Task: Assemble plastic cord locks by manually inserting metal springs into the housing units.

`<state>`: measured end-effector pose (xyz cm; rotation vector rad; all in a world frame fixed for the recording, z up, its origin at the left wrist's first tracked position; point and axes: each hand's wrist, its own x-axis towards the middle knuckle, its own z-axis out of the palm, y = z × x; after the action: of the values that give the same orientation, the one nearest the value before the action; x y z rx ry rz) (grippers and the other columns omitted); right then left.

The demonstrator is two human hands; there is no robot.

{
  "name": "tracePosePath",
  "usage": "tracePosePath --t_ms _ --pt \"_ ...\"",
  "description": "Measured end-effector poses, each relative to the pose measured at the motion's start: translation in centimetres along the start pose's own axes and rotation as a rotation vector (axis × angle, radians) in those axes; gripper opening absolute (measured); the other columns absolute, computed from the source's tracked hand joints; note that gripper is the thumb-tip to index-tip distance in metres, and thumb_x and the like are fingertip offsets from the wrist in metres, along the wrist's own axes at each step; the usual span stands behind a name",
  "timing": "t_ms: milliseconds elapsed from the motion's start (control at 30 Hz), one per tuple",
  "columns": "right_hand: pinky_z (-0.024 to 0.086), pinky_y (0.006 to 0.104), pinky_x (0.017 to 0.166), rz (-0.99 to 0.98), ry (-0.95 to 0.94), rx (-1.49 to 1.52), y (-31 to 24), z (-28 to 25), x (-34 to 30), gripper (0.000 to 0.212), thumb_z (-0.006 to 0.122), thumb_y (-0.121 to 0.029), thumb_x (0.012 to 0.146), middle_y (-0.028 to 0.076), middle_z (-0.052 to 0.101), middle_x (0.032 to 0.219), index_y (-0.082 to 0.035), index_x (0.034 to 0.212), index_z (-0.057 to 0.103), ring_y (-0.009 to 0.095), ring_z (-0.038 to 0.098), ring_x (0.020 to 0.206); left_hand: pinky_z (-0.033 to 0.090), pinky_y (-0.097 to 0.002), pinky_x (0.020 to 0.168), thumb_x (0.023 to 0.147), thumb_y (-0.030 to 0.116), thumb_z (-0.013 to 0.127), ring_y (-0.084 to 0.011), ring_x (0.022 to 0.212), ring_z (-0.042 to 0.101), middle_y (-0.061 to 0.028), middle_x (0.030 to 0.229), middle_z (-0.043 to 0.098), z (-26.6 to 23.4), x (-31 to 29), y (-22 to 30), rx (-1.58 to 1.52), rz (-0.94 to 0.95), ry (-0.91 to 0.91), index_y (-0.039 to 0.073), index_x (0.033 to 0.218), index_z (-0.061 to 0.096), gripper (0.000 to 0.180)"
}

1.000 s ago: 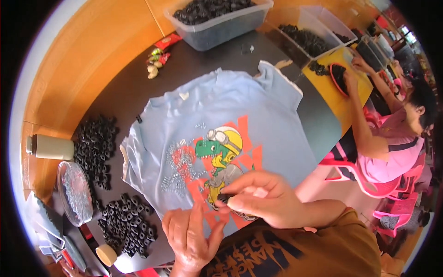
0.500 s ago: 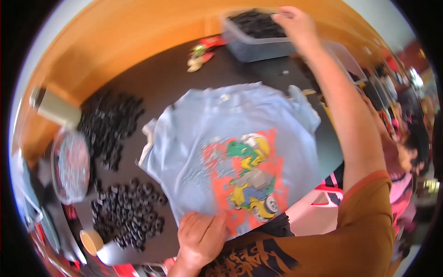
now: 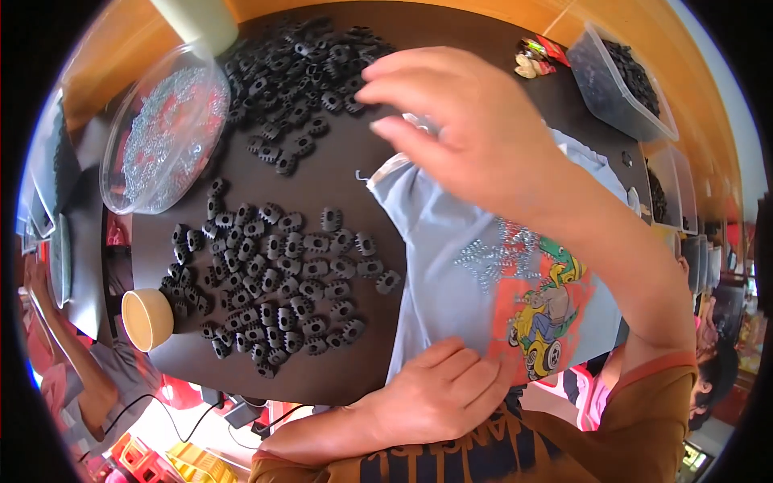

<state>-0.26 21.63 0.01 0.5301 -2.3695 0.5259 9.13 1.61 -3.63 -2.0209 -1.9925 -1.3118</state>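
Note:
A light-blue T-shirt with a printed cartoon figure on a scooter lies spread on the dark table. On it is a small heap of shiny silvery bits that look like tiny springs. My left hand rests at the shirt's lower edge, fingers curled in; what they hold, if anything, is hidden. My right hand is in the air over the shirt's sleeve, fingers apart and nothing visible in them. Just beyond its fingertips is a pile of small black ridged plastic parts. More black parts with oval holes are scattered nearer me.
A clear oval tub of silvery bits tilts at the left, beside a pale cylinder. A small yellowish cup stands at the near left edge. Clear bins of black parts line the far right. Wrapped snacks lie at the back.
My right hand has come from the clear bin at the back over to the left, above the shirt's sleeve. My left hand stays by the shirt's lower edge. The view has turned left.

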Motion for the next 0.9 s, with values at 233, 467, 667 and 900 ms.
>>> tracePosePath --t_ms 233,467,667,900 --pt "0.048 0.0388 0.076 0.039 -0.335 -0.15 0.1 5.6 2.1 0.008 0.063 -0.009 0.078 0.007 0.057 0.089 -0.004 0.085 0.063 0.027 0.055 0.087 0.046 -0.0269 0.064 0.058 0.011 0.06 -0.0154 0.067 0.055 -0.0045 0.08 0.057 -0.1 -0.6 0.2 -0.089 0.022 0.024 -0.003 0.096 0.066 0.041" --pt "0.047 0.038 0.078 0.164 -0.407 -0.183 0.2 5.5 1.9 0.01 0.063 -0.009 0.078 0.008 0.057 0.092 -0.002 0.084 0.064 0.028 0.056 0.09 0.046 -0.0272 0.063 0.059 0.01 0.06 -0.0154 0.066 0.054 -0.0047 0.08 0.056 -0.1 -1.0 -0.2 -0.162 0.074 0.042 -0.005 0.096 0.064 0.04" --pt "0.047 0.0389 0.076 0.1 -0.302 -0.122 -0.2 5.7 1.1 0.01 0.065 -0.012 0.073 0.009 0.057 0.085 -0.003 0.077 0.065 0.028 0.056 0.085 0.046 -0.0273 0.063 0.06 0.01 0.06 -0.0155 0.066 0.054 -0.0047 0.079 0.056 -0.1 -0.7 -0.3 -0.154 0.077 0.033 -0.005 0.097 0.064 0.039" --pt "0.046 0.0391 0.077 0.078 -0.33 -0.112 -0.5 5.6 0.8 0.015 0.066 -0.015 0.077 0.009 0.06 0.088 -0.003 0.086 0.065 0.028 0.057 0.088 0.046 -0.0287 0.062 0.062 0.009 0.062 -0.0162 0.064 0.055 -0.0051 0.08 0.055 0.2 -0.9 0.2 -0.124 0.037 -0.007 -0.004 0.099 0.063 0.039"
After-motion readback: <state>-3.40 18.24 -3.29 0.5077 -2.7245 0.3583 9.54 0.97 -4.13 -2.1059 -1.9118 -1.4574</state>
